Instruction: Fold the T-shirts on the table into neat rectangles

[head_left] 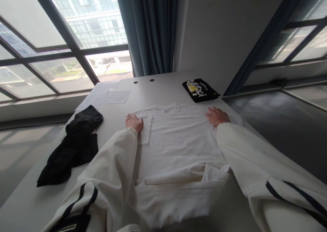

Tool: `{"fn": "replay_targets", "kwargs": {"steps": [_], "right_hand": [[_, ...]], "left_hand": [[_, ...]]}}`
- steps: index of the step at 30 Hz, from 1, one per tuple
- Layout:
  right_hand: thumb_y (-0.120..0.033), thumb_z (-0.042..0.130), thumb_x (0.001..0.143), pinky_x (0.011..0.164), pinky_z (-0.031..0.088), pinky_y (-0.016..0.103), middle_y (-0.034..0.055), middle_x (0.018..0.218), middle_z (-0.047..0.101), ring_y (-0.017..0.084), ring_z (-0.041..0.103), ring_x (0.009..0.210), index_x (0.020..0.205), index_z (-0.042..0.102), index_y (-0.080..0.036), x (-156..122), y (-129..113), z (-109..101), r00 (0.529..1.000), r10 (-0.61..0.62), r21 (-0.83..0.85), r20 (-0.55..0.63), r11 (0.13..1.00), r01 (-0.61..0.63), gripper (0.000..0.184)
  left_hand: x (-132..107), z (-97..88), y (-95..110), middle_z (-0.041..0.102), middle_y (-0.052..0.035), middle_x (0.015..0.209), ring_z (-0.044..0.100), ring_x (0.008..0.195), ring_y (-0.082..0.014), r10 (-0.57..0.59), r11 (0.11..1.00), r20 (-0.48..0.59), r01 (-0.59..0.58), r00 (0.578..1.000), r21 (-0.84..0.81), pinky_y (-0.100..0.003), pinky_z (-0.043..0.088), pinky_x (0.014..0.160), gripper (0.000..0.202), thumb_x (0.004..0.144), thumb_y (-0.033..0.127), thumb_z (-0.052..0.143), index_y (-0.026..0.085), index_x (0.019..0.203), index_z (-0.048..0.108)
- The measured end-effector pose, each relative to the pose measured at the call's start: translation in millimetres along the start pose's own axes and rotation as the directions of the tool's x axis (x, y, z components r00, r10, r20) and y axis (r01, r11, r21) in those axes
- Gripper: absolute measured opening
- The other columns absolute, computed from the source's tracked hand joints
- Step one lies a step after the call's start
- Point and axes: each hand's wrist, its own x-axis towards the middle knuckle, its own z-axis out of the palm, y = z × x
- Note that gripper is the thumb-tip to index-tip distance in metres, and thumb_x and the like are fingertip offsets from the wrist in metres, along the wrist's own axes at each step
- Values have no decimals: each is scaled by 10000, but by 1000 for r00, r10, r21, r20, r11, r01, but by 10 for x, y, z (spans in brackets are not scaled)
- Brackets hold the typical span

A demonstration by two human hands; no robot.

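Note:
A white T-shirt (pixel 176 140) lies spread flat on the white table (pixel 163 89), its collar toward the far end. My left hand (pixel 134 121) rests palm down on the shirt's left shoulder, where the sleeve is folded inward. My right hand (pixel 217 116) lies flat on the right shoulder with its fingers stretched out. Both hands press on the cloth and grip nothing. Both of my arms are in white sleeves with dark stripes.
A crumpled black garment (pixel 74 143) lies on the table's left side. A folded black garment with a yellow and white print (pixel 200 89) sits at the far right. Sheets of paper (pixel 107 96) lie at the far left. Windows and a blue curtain (pixel 150 28) stand behind the table.

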Motion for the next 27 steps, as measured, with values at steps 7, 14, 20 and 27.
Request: {"fn": "replay_targets", "kwargs": {"steps": [7,14,20,27], "right_hand": [[-650,193,1046,1299,185,601,76,1791,162,358,198,1622,1701,256,-291,7,-34,-50,997,2,-15,83,1000,0,749],[-684,182,1032,1298,152,629,54,1797,136,371,162,1630,1707,232,-317,77,-17,-31,995,18,-7,102,1000,-17,771],[-706,174,1024,1289,170,648,67,1790,170,382,188,1620,1701,254,-317,85,12,6,998,3,2,66,1000,-3,785],[-686,203,1020,1275,203,652,84,1781,201,398,223,1602,1696,278,-298,105,38,19,998,-4,-9,59,1000,5,783]], "left_hand": [[30,46,-88,210,-259,1740,202,1618,-421,-9,999,-25,8,1000,-45,-568,213,1278,832,1023,593,311,69,1670,304],[-13,-84,-227,175,-133,1780,198,1622,-407,-30,997,23,32,999,-75,-603,192,1281,780,1020,642,249,261,1700,268],[-397,-109,-614,163,-136,1780,180,1637,-346,67,997,67,-64,996,-34,-620,180,1287,739,1050,572,238,225,1703,253],[-1121,-56,-1177,216,-94,1772,179,1641,-326,178,983,66,-180,982,21,-577,172,1308,730,1038,552,367,236,1692,289]]}}
